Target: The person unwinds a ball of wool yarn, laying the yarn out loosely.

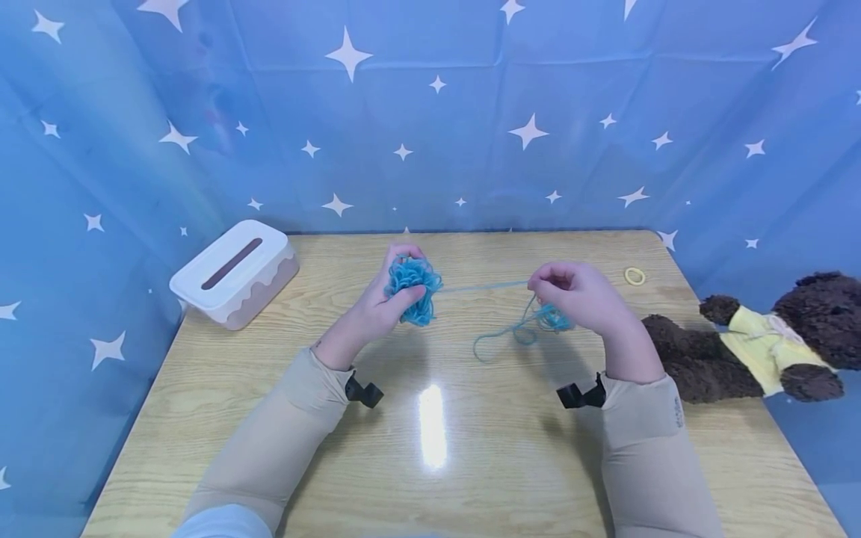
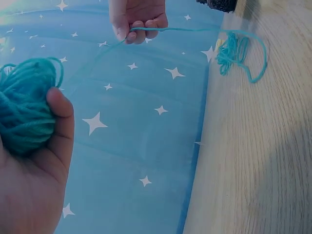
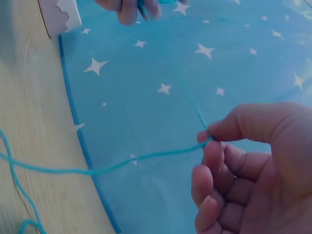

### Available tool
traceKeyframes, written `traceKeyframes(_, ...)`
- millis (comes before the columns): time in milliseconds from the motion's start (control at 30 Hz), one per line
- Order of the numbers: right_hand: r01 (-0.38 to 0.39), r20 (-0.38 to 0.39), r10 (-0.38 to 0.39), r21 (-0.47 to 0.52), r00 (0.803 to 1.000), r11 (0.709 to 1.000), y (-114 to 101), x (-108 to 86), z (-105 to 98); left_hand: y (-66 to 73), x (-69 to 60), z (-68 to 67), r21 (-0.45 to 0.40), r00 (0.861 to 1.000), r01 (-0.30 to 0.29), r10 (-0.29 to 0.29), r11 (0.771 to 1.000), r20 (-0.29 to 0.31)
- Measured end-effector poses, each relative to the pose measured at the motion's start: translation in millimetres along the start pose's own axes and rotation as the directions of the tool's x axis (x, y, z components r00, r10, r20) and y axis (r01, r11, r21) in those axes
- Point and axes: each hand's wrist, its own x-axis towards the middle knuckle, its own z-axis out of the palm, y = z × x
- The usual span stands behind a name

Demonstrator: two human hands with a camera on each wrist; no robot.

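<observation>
A ball of teal yarn (image 1: 415,288) is gripped in my left hand (image 1: 380,308), with the thumb across its front. One strand (image 1: 480,287) runs stretched from the ball to my right hand (image 1: 584,296). In the right wrist view, the thumb and forefinger of the right hand (image 3: 248,161) pinch that strand, and the other fingers are loosely curled. Past the pinch, the yarn tail (image 3: 87,171) droops to the tabletop. A small loose heap of the same yarn (image 2: 235,51) lies there, partly hidden behind the right hand in the head view.
A white tissue box (image 1: 235,273) stands at the table's back left. To the right lie a small yellow ring (image 1: 634,276) and a dark brown plush bear (image 1: 706,359) in a yellow top, which overhangs the right edge. A blue star-patterned curtain (image 1: 457,112) hangs behind the wooden table (image 1: 491,463).
</observation>
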Motion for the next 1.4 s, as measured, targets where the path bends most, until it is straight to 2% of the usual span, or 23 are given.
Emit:
traceKeyframes(300,-0.073,-0.151,0.067,-0.034,0.986,0.997,8,-2.5,-10,-1.9,0.5,-1.2,0.092,0.997,0.072,-0.07,0.993,-0.024)
traceKeyframes(467,-0.099,-0.182,0.08,-0.101,0.98,0.99,13,-3.2,-13,0.2,2.2,-1.7,0.146,0.986,0.167,-0.165,0.975,-0.021)
traceKeyframes(567,-0.12,-0.207,0.089,-0.142,0.974,0.983,16,-2.8,-15,1.7,2.9,-2.0,0.174,0.979,0.203,-0.204,0.964,-0.016)
traceKeyframes(700,-0.168,-0.257,0.114,-0.197,0.959,0.966,21,-1.1,-15,2.2,2.5,-3.4,0.192,0.976,0.212,-0.217,0.958,0.005)
traceKeyframes(933,-0.262,-0.298,0.184,-0.25,0.937,0.932,35,5.9,-16,-0.2,1.8,-6.7,0.212,0.984,0.16,-0.173,0.964,0.041)
traceKeyframes(1067,-0.321,-0.296,0.239,-0.27,0.925,0.908,43,8.6,-16,-0.7,1.1,-8.0,0.18,0.983,0.178,-0.185,0.967,0.021)
traceKeyframes(1200,-0.388,-0.273,0.312,-0.293,0.91,0.874,50,12.1,-15,0.6,0.3,-9.8,0.194,0.98,0.198,-0.201,0.961,-0.004)
traceKeyframes(1300,-0.411,-0.212,0.357,-0.331,0.91,0.85,54,15.4,-13,1.9,0.4,-10.8,0.228,0.976,0.213,-0.216,0.95,-0.011)
traceKeyframes(1400,-0.381,-0.112,0.368,-0.389,0.923,0.839,59,19.2,-10,2.1,0.9,-11.3,0.254,0.974,0.223,-0.228,0.941,-0.011)
